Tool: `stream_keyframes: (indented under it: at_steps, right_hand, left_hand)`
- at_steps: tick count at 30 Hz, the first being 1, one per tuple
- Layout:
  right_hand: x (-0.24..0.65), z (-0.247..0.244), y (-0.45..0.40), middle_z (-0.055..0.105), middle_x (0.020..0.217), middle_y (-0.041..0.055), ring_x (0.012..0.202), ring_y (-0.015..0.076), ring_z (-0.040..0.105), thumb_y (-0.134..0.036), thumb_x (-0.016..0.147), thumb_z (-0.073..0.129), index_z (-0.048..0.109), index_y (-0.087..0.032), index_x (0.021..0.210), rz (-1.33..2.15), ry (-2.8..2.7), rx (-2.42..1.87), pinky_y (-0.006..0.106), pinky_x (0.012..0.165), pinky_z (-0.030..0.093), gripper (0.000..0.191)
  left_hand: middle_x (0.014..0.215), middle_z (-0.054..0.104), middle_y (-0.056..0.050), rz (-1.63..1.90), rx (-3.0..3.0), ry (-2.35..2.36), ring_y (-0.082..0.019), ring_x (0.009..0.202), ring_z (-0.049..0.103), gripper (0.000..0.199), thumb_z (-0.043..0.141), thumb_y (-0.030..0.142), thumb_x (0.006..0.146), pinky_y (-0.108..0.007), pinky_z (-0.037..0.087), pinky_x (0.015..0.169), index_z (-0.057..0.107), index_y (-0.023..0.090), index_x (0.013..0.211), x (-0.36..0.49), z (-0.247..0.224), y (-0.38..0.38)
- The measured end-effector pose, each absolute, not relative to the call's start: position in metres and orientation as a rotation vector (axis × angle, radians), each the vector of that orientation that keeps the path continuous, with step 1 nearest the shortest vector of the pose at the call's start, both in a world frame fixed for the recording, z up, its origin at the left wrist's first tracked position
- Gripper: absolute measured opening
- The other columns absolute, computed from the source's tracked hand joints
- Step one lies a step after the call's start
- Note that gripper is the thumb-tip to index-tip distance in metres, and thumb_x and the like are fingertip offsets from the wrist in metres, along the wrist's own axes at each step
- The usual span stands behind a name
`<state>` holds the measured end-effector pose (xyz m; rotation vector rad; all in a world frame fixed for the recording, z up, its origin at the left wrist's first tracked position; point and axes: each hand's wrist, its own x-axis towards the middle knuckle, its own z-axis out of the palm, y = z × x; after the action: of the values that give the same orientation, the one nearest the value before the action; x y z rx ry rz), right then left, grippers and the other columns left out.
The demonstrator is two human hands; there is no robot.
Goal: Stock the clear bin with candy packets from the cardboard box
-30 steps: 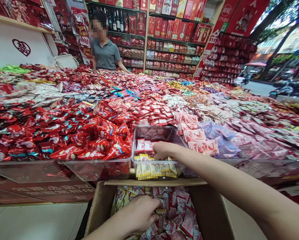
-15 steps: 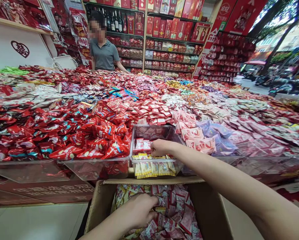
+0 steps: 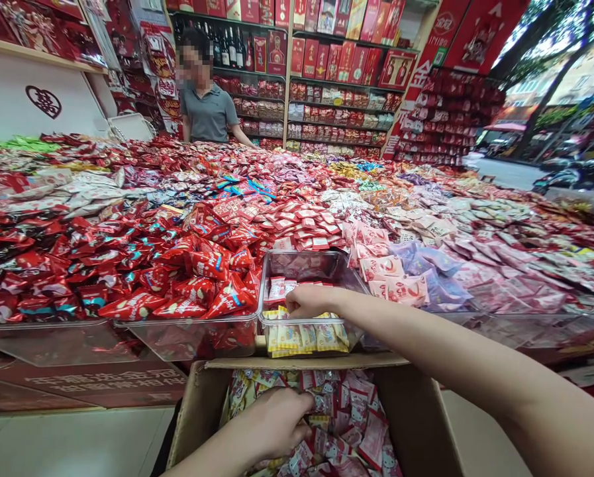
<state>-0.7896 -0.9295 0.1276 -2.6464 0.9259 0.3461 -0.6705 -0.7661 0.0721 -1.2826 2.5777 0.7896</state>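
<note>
Bags in red foil [image 3: 135,301] at left: unchanged. Next, carton [image 3: 416,417], holding loose mixed packets [image 3: 361,404]; left hand [image 3: 279,421] inside, about where it was a second ago. Forearm up from bottom edge, back of hand up, fingers curled down onto the wrappers; can't tell if one is pinched.

Behind carton, clear bin [image 3: 309,264]: red-and-white packets [image 3: 277,289] farther back, yellow-edged packets [image 3: 283,339] along the front. Main change here: right hand [image 3: 310,301] has slid left along the rows, now covering more of the red-and-white ones. Probably means work is now at the bin's left-middle, over the packets already lying there. Right arm comes in from the right edge, bent at elbow, wrist low over bin, fingers bunched and pointing left and down; grip hidden, can't tell. Pink packets [image 3: 398,290] just right of bin: unchanged.
</note>
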Motion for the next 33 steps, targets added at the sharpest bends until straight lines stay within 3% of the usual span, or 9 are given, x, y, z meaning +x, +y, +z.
stream_keyframes:
  at_steps: [3,8,13,19,23,29,33]
  right_hand:
    - [-0.789,0.133,-0.927,0.065,0.077,0.0032,0.062,0.0117,0.051,-0.030,0.071,0.055,0.064,-0.015,0.084,0.339,0.884,-2.604,0.021,0.050,0.031,0.022]
    - [-0.788,0.140,-0.923,0.063,0.073,0.0014,0.059,0.0105,0.050,-0.047,0.059,0.067,0.063,-0.015,0.085,0.385,0.793,-2.519,0.020,0.049,0.032,0.041]
    - [-0.787,0.136,-0.923,0.060,0.068,0.0002,0.056,0.0096,0.046,-0.052,0.059,0.065,0.063,-0.015,0.081,0.359,0.780,-2.539,0.020,0.049,0.030,0.043]
    - [-0.784,0.135,-0.921,0.056,0.063,-0.0007,0.053,0.0078,0.041,-0.042,0.068,0.062,0.061,-0.014,0.075,0.308,0.777,-2.604,0.019,0.048,0.027,0.029]
    - [-0.782,0.139,-0.925,0.055,0.061,-0.0009,0.053,0.0077,0.040,-0.039,0.074,0.056,0.060,-0.014,0.073,0.060,0.771,-2.673,0.020,0.050,0.027,0.025]
    - [-0.801,0.194,-0.902,0.059,0.070,0.0037,0.061,0.0108,0.047,-0.029,0.078,0.051,0.059,-0.014,0.077,-0.354,0.974,-2.761,0.021,0.055,0.029,0.018]
    - [-0.838,0.213,-0.834,0.058,0.066,0.0013,0.060,0.0092,0.048,-0.028,0.081,0.046,0.057,-0.015,0.073,-0.521,0.914,-2.537,0.020,0.056,0.032,0.018]
  left_hand:
    - [0.088,0.065,-0.009,0.776,-1.292,2.574,-0.026,0.081,0.061,0.022,0.045,0.033,0.077,-0.032,0.047,0.065,0.057,0.022,0.092,-0.670,0.071,-0.766]
    - [0.089,0.065,-0.009,0.791,-1.264,2.577,-0.026,0.082,0.061,0.023,0.044,0.033,0.076,-0.032,0.047,0.066,0.056,0.023,0.093,-0.669,0.067,-0.767]
    - [0.088,0.066,-0.009,0.773,-1.263,2.589,-0.026,0.081,0.062,0.023,0.044,0.032,0.076,-0.032,0.047,0.065,0.056,0.023,0.093,-0.669,0.063,-0.767]
    - [0.087,0.066,-0.010,0.772,-1.253,2.581,-0.028,0.081,0.062,0.023,0.044,0.032,0.076,-0.033,0.048,0.064,0.057,0.022,0.091,-0.671,0.066,-0.767]
    - [0.086,0.066,-0.010,0.773,-1.272,2.561,-0.028,0.080,0.062,0.022,0.044,0.033,0.076,-0.033,0.048,0.063,0.057,0.022,0.091,-0.671,0.069,-0.769]
    - [0.090,0.066,-0.010,0.848,-1.305,2.508,-0.028,0.084,0.061,0.025,0.047,0.032,0.073,-0.034,0.047,0.068,0.058,0.021,0.093,-0.670,0.064,-0.770]
    - [0.096,0.064,-0.011,0.907,-1.348,2.472,-0.029,0.088,0.059,0.030,0.046,0.031,0.073,-0.037,0.046,0.072,0.057,0.021,0.099,-0.668,0.059,-0.769]
